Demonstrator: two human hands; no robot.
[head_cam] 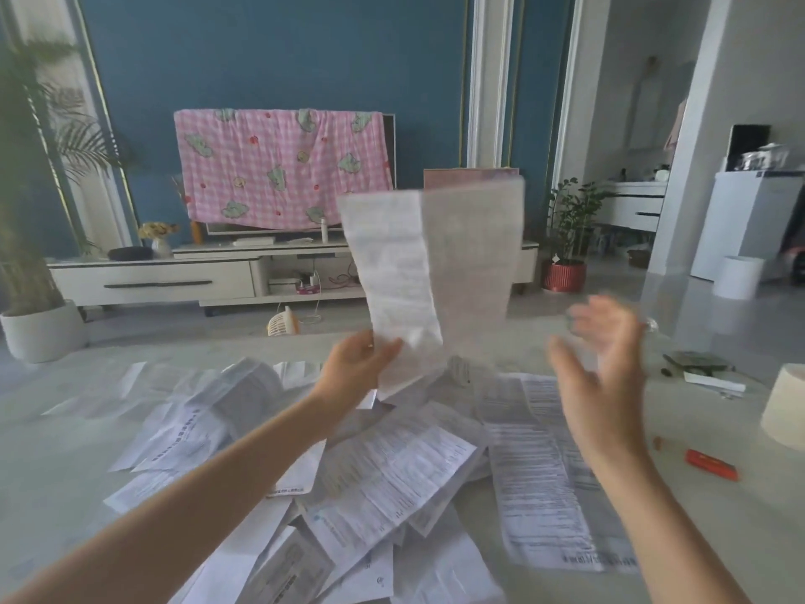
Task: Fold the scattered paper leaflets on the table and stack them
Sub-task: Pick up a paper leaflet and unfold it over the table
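Pale table [56, 451] across the lower half of the view. Heaped on it from centre to 6 o'clock, a loose scatter of leaflets [392, 473], overlapping, mostly flat and unfolded, with one long sheet [540, 481] at 4 o'clock of the heap. No tidy stack visible anywhere.

Raised above the heap, toward 12 o'clock, one held leaflet [431, 272], upright, creased lengthwise, two panels opening slightly like a book. Pinched at its lower corner, at 7 o'clock of the sheet, by the left hand [359, 361], thumb on the near face. At 4 o'clock of the sheet, the right hand [603, 368], blurred, fingers spread, holding nothing, apart from the paper.

Judged an early step: one sheet taken up for folding, nearly all the work ahead. Calls next for bringing the free hand to the loose right edge, closing the panels along the crease with edges matched, pressing the fold flat, then laying it on bare table to begin a stack. Thin paper, apt to flop from a single-corner pinch.

At 3 o'clock of the table, a cream cylinder [784, 407] and a small orange-red object [712, 464].
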